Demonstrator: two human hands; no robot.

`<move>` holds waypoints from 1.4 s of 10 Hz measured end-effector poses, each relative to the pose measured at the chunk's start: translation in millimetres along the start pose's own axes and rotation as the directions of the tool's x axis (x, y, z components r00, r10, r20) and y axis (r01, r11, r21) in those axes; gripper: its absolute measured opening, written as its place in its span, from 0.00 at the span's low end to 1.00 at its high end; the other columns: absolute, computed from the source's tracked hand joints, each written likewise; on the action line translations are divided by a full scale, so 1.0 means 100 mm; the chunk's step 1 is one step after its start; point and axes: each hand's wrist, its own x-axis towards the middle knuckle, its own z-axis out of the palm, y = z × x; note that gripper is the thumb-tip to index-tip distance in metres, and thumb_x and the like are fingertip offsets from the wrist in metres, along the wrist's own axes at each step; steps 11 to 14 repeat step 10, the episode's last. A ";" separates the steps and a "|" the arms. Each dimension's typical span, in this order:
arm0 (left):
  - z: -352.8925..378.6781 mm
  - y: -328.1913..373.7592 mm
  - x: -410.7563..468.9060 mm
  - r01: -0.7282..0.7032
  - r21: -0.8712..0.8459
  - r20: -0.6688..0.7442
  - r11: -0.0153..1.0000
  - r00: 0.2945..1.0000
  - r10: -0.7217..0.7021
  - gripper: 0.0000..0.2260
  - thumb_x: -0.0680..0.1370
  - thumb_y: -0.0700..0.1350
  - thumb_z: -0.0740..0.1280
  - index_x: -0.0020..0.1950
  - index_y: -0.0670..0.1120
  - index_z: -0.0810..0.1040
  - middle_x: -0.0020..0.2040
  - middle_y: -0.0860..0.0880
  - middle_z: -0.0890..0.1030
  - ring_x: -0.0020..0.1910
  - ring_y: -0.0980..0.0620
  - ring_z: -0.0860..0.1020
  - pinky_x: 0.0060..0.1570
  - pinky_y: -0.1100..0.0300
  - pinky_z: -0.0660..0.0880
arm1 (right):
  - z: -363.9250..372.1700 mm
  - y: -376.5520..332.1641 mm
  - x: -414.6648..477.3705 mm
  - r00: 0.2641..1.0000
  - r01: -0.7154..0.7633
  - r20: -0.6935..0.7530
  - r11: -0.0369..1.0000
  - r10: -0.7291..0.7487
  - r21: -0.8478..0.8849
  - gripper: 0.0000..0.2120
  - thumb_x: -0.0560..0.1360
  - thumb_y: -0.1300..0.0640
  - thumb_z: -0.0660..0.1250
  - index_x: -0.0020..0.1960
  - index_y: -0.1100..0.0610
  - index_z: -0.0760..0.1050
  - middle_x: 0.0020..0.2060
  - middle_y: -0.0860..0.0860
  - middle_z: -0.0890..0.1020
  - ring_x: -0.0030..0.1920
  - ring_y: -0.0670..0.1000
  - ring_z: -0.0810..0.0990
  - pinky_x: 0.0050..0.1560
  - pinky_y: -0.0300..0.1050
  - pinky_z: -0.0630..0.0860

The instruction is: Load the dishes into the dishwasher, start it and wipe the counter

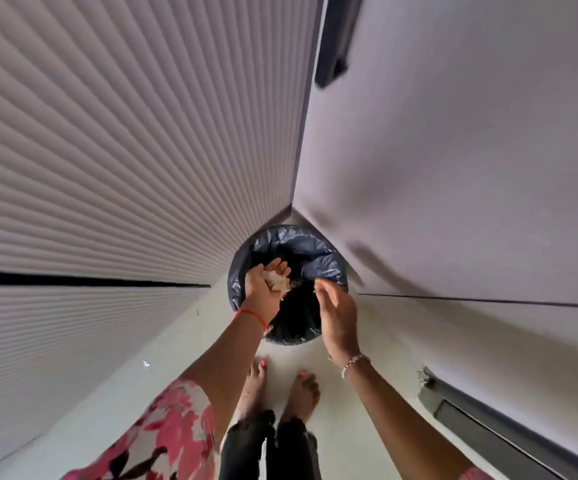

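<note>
Bin (239, 271) sits centre frame, on the floor (176, 358) in the corner where two cabinet fronts meet. It's lined with a dark plastic bag (318, 258) folded over the rim.

Left hand (263, 289) is over the bin's left side, cupped with the palm turned to the right. Its fingers curl round a small heap of pale scraps (278, 282), so the scraps are in that palm, above the bag opening. There's a red thread (251, 313) on that wrist.

Right hand (336, 313) is over the bin's right edge, just beside the left and not touching it. Fingers are relaxed and near straight, nothing held. There's a bead bracelet (355, 363) on that wrist.

Surroundings:
- Fluted cabinet front (107, 150) fills the left of frame, with a dark horizontal gap across it at mid height.
- Plain flat panel (454, 168) fills the right, with a dark handle (332, 46) at top centre, blurred.
- Grey strip (488, 434) at lower right along the panel's base; can't tell what it is.
- Small white speck (146, 363) on the floor at left.

Bare feet (301, 393) are just below the bin, toenails painted. Dark trousers (246, 445) are at the bottom edge, and a pink floral garment (163, 434) at lower left.
</note>
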 end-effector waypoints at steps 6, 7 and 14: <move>-0.23 -0.13 0.79 0.035 -0.076 0.118 0.997 0.993 -0.026 0.26 0.80 0.57 0.49 0.75 0.47 0.57 0.76 0.46 0.57 0.76 0.47 0.52 0.73 0.45 0.50 | 0.66 1.04 0.76 0.999 0.021 0.033 0.962 -0.013 -0.271 0.23 0.81 0.53 0.53 0.73 0.61 0.60 0.71 0.56 0.66 0.72 0.51 0.64 0.71 0.38 0.59; -0.23 -0.09 0.76 0.043 -0.098 0.065 0.994 0.997 -0.036 0.26 0.80 0.57 0.50 0.74 0.46 0.60 0.74 0.44 0.62 0.74 0.45 0.58 0.73 0.45 0.54 | 0.63 0.83 0.60 0.952 0.231 0.230 0.968 -0.203 -0.103 0.28 0.79 0.43 0.55 0.75 0.54 0.56 0.73 0.46 0.61 0.73 0.42 0.58 0.69 0.28 0.55; -0.13 0.09 0.46 0.031 -0.173 0.060 0.984 0.998 -0.021 0.25 0.80 0.57 0.50 0.73 0.44 0.60 0.73 0.42 0.63 0.74 0.45 0.58 0.72 0.47 0.55 | 0.51 0.79 0.62 0.978 0.192 0.162 0.885 -0.134 -0.424 0.23 0.81 0.53 0.54 0.74 0.61 0.58 0.74 0.54 0.59 0.75 0.49 0.55 0.75 0.41 0.51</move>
